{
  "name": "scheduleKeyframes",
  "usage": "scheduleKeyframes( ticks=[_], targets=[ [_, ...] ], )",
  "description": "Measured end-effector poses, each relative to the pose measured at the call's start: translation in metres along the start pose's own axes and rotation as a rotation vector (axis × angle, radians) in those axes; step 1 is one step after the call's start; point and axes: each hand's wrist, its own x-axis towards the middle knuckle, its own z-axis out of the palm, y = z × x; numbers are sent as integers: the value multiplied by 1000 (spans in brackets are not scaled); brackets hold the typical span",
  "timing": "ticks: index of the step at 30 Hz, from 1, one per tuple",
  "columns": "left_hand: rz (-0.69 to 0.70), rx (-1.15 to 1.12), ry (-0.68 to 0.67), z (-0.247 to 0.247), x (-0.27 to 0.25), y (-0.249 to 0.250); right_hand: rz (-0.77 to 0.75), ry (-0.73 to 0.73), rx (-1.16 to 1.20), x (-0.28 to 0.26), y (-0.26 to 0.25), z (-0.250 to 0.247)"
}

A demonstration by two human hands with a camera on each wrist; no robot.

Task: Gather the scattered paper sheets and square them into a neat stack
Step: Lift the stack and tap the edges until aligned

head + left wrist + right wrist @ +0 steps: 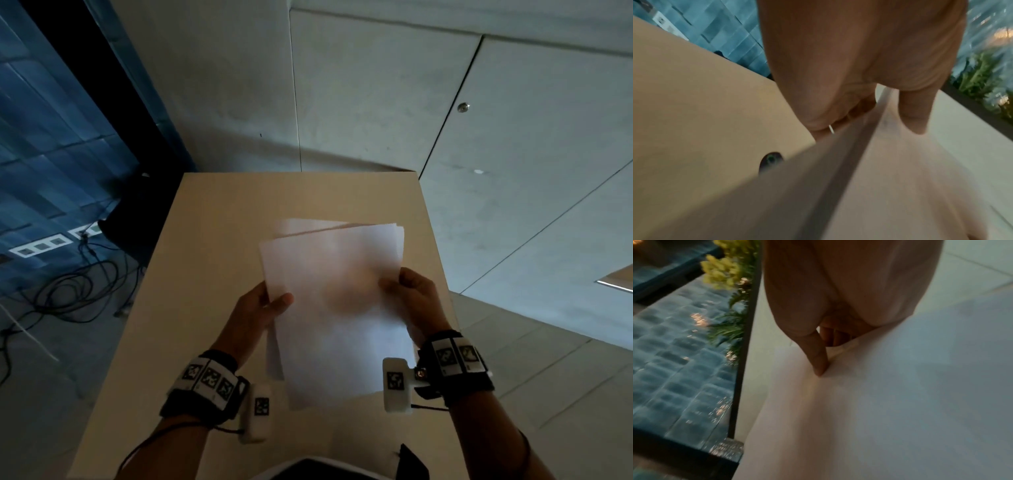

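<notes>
A bundle of white paper sheets (337, 308) is held up above the tan table (212, 240), blurred, its top edges fanned unevenly. My left hand (267, 305) grips the bundle's left edge, thumb on top and fingers behind. My right hand (407, 294) pinches the right edge the same way. In the left wrist view the thumb (914, 110) lies on the paper sheets (900, 178) and the fingers curl under the edge. In the right wrist view the thumb (818, 360) presses on the paper sheets (879, 402).
The table's far edge (301, 174) and its right side border a pale tiled floor (513, 154). Dark cables (68, 294) and floor sockets (44, 245) lie on the blue carpet to the left. A dark round hole (770, 162) shows in the tabletop.
</notes>
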Motion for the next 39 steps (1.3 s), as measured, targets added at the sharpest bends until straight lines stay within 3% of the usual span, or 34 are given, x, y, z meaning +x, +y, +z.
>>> scheduleKeyframes(
  ticks=[3,11,16,22,24,26,30,32,39],
  targets=[
    [-8,104,47,12,1,-16,74,53,21,-1,13,6],
    [177,383,187,4,14,-19,-220,62,-167,0,25,18],
    [183,613,265,0,19,-23,-206,82,-388,0,36,20],
    [419,637,373,1,16,-10,-368,243,-399,-10,20,25],
    [430,617,405,3,17,-9,-415,274,-423,-11,19,24],
    [372,622,392,2,20,-17,-376,253,-506,-8,29,23],
    [212,704,295,-4,30,-43,-151,178,-619,2,58,20],
    [192,714,304,-3,33,-43,-130,201,-633,5,59,20],
    [402,714,326,2,24,-14,-256,265,-611,6,43,13]
  ],
)
